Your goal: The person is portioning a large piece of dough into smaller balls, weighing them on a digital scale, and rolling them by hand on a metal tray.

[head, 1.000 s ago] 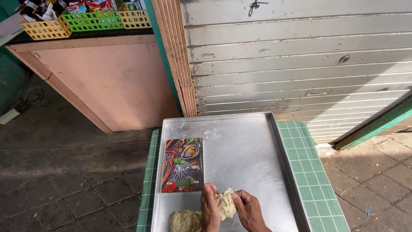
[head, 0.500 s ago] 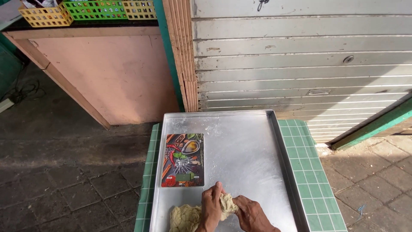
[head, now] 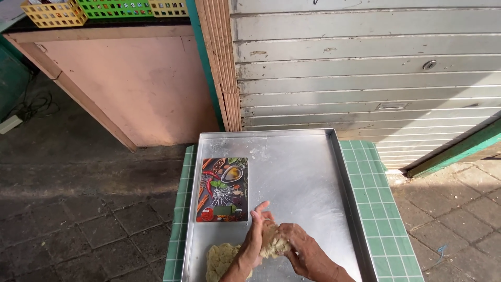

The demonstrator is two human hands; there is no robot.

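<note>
There are two hands (head: 279, 245), two dough lumps (head: 219, 259), one steel tray (head: 297, 167), one picture-printed scale (head: 222, 189), and three plastic baskets (head: 54, 13) on one counter (head: 130, 78).

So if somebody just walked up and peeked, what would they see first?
Probably the two hands at the near edge of the big shiny metal tray: the left hand and right hand squeeze a pale lump of dough between them. Another dough lump lies on the tray just left of them. Beyond that sits a colourful flat board with spice pictures, on the tray's left side.
</note>
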